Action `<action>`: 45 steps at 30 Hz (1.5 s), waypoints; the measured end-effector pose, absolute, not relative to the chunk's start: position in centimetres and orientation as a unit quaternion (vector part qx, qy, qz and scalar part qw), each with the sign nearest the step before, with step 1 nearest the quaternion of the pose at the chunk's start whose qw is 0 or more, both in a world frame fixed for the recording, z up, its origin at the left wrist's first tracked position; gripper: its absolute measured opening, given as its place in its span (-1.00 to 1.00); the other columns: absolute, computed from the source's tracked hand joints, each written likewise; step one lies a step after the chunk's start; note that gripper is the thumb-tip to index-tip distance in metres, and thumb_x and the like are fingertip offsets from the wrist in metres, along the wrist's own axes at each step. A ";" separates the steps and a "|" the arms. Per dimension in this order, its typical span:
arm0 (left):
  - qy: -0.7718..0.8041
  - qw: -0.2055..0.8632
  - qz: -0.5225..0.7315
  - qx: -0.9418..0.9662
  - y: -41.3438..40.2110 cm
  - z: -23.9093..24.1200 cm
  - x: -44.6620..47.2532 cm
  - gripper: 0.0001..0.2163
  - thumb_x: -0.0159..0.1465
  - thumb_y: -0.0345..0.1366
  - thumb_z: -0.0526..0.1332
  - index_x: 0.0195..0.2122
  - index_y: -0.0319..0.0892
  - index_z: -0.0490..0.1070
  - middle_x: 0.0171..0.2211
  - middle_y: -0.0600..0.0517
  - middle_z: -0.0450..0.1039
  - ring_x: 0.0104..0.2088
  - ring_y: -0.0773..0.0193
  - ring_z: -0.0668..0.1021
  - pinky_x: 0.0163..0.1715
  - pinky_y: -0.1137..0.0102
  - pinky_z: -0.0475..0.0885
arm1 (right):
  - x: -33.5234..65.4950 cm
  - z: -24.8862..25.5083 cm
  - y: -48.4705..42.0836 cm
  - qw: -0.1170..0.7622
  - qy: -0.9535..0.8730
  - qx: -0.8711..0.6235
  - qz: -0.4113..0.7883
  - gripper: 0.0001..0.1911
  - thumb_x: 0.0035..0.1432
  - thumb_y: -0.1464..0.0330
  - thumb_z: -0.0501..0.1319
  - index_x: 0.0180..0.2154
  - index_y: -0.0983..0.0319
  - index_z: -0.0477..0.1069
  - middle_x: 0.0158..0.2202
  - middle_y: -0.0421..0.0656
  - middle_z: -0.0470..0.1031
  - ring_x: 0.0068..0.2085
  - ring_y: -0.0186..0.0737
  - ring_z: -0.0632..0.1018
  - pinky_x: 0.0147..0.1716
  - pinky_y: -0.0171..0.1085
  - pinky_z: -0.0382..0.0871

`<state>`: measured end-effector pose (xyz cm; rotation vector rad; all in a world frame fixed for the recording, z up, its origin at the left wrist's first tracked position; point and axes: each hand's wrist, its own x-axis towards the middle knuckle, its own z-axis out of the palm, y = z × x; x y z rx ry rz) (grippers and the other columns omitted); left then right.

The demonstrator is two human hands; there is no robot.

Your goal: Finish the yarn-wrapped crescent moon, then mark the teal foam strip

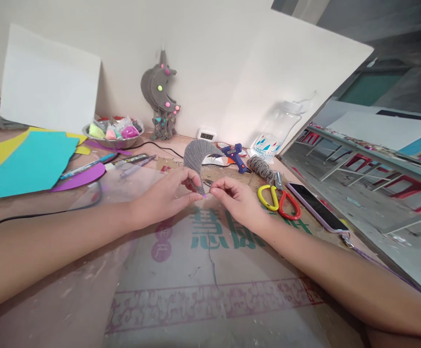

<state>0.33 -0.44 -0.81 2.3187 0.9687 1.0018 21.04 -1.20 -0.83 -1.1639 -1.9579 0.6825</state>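
Grey yarn-wrapped crescent [198, 153] is mid-table, with its lower tip between both hands. Left hand [163, 198] pinches the tip, thumb against fingers. Right hand [237, 200] pinches what looks like the yarn end at the same tip (a bit of purple core shows there). My take: hold the strand taut, lay turns tight side by side, cover the purple.

Count:
- 1 crescent in hand
- 1 decorated crescent [160, 89] at the far wall
- 1 glue gun [236, 157]
- 1 yarn hank [260, 168]
- 1 scissors [279, 200]
- 1 phone [317, 207], right
- 1 bowl [112, 142], far left
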 end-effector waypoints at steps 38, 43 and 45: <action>0.346 0.288 0.376 0.810 0.0 -1.7 0.6 -0.78 0.15 -0.25 0.20 -0.20 -0.11 0.21 -0.23 0.06 0.35 -0.22 0.28 0.48 -0.21 0.31 0.41 | 21.1 -1.1 -1.0 0.363 -0.769 -0.457 0.260 -0.85 0.17 0.28 0.14 -0.38 0.23 0.35 -0.49 -0.25 0.32 -0.47 -0.38 0.29 -0.47 -0.36 0.18; 0.339 0.286 0.380 0.812 0.1 -1.5 0.5 -0.81 0.19 -0.22 0.20 -0.23 -0.11 0.23 -0.25 0.06 0.35 -0.24 0.30 0.47 -0.23 0.34 0.40 | 21.2 -1.1 -1.0 0.354 -0.773 -0.458 0.259 -0.83 0.18 0.27 0.14 -0.37 0.23 0.36 -0.49 -0.25 0.31 -0.48 -0.39 0.28 -0.48 -0.37 0.17; 0.335 0.286 0.382 0.812 0.1 -1.5 0.5 -0.83 0.19 -0.23 0.20 -0.24 -0.11 0.23 -0.25 0.06 0.35 -0.25 0.30 0.47 -0.24 0.35 0.40 | 21.2 -1.1 -1.0 0.350 -0.774 -0.460 0.257 -0.82 0.19 0.26 0.13 -0.36 0.23 0.36 -0.49 -0.25 0.31 -0.49 -0.39 0.27 -0.48 -0.37 0.17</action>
